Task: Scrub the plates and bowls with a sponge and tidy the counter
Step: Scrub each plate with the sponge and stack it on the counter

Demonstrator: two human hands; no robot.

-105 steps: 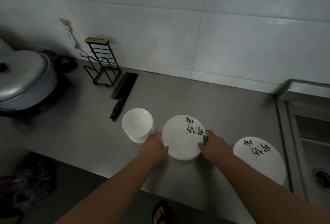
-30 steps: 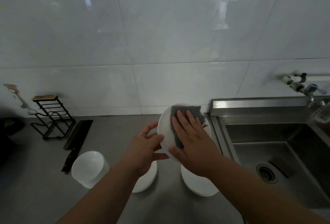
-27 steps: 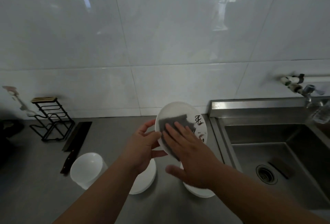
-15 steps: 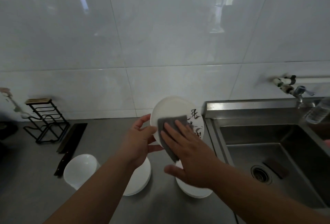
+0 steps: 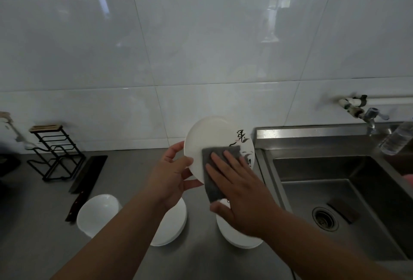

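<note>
Three white pieces lay nearest on the steel desk [image 5: 201,259]: a bowl [image 5: 98,212] at the left, a plate [image 5: 175,224] mostly hidden under the left forearm, perhaps a stack, and another plate [image 5: 234,238] under the right wrist. None of them showed suds or water, so whether they had been scrubbed could not be told.

Just above them the left hand [image 5: 172,174] gripped the rim of a painted plate [image 5: 210,134], thumb on its face and fingers behind. It held the plate tilted up over the desk, beside the sink's edge. The right hand [image 5: 241,190] lay flat with straight fingers, pressing a grey sponge [image 5: 218,150] against the lower face of that plate. By my judgement the job was at an early stage: one plate under the sponge, the others and the bowl to follow, and the tidying not begun.

Farther left a cleaver [image 5: 88,174] lay on the desk beside a black wire rack [image 5: 55,152] that stood against the wall. To the right was the steel sink [image 5: 335,181], its basin looking dry, with a drain [image 5: 325,218] in the floor. Behind it were a tap [image 5: 371,116], a clear plastic bottle [image 5: 397,139] on the ledge, and glossy white tiles [image 5: 201,45] that filled the background in dim light.
</note>
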